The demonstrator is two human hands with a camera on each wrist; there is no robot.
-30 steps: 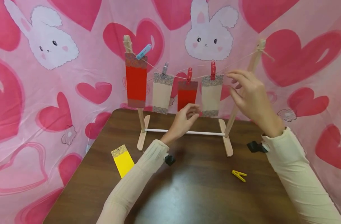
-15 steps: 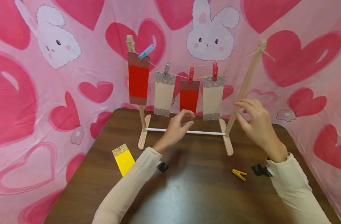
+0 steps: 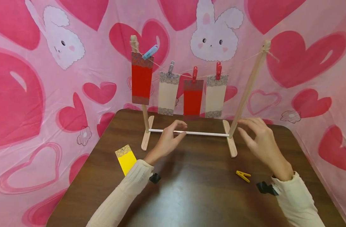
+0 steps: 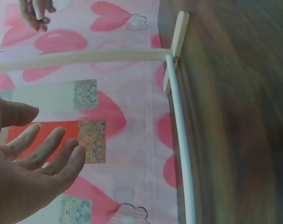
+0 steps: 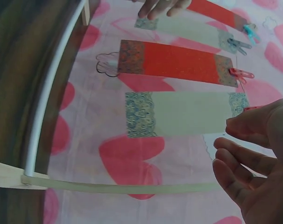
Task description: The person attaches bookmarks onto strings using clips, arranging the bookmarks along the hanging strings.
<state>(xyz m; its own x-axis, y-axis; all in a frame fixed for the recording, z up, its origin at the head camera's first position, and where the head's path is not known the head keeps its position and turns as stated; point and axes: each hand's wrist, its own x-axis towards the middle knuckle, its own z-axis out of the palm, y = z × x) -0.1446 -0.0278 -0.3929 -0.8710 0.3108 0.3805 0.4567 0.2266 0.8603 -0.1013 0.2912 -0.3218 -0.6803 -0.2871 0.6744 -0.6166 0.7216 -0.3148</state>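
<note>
My left hand [image 3: 168, 138] hovers in front of the rack's white rod [image 3: 207, 134], its fingers loosely bent around nothing. Near the right post [image 3: 249, 90], my right hand [image 3: 258, 140] also holds nothing, fingers relaxed. From the string hang a red card [image 3: 141, 82] under a blue clothespin [image 3: 150, 52], a cream card [image 3: 168, 92] under a grey clothespin [image 3: 170, 68], a shorter-looking red card [image 3: 193, 99] under a red clothespin [image 3: 194, 73], and another cream card [image 3: 216, 98] under a second red clothespin [image 3: 218, 70]. All have patterned ends.
A yellow card [image 3: 126, 160] lies on the brown table [image 3: 190, 195] at the left, partly behind the left sleeve. A yellow clothespin [image 3: 243, 176] lies at the right. The wooden rack's feet [image 3: 229, 145] stand toward the back, before a pink heart-and-rabbit cloth [image 3: 99, 69].
Both hands have come down from the hanging cards; the right dropped from beside the right cream card, the left moved down and left. The cards sway slightly but stay clipped.
</note>
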